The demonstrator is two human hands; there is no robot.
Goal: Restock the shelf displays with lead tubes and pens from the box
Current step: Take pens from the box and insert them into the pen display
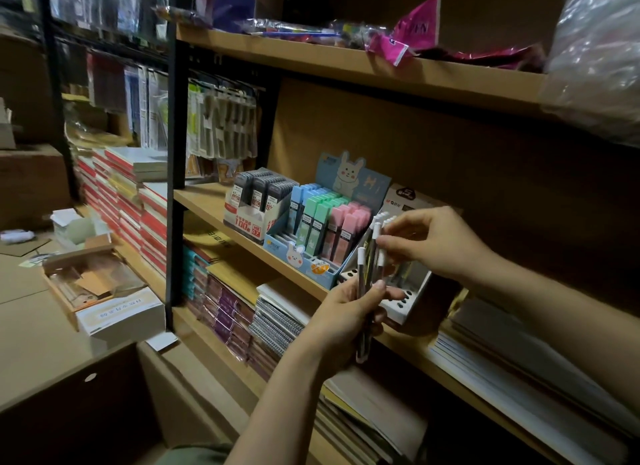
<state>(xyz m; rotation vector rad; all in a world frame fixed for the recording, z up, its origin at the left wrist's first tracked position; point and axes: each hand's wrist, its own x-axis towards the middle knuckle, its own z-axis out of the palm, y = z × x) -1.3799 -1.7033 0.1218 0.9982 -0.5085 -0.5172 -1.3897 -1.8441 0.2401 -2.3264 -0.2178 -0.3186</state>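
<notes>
Step in hand: loading pens. Bundle of slim white-capped pens (367, 284), centre-right of frame, clasped by left hand (346, 320); right hand (427, 241) pinching one cap. Next: seat pen upright in open hole of white perforated cardboard pen display (408, 300), lower right

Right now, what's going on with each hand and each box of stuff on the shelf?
Left hand: grips a bunch of pens upright.
Right hand: pinches one pen's top in the bunch.
White pen display: front holes empty.
Bunny display: full of blue, green and pink lead tubes.
Grey lead box: full, upright.
</notes>
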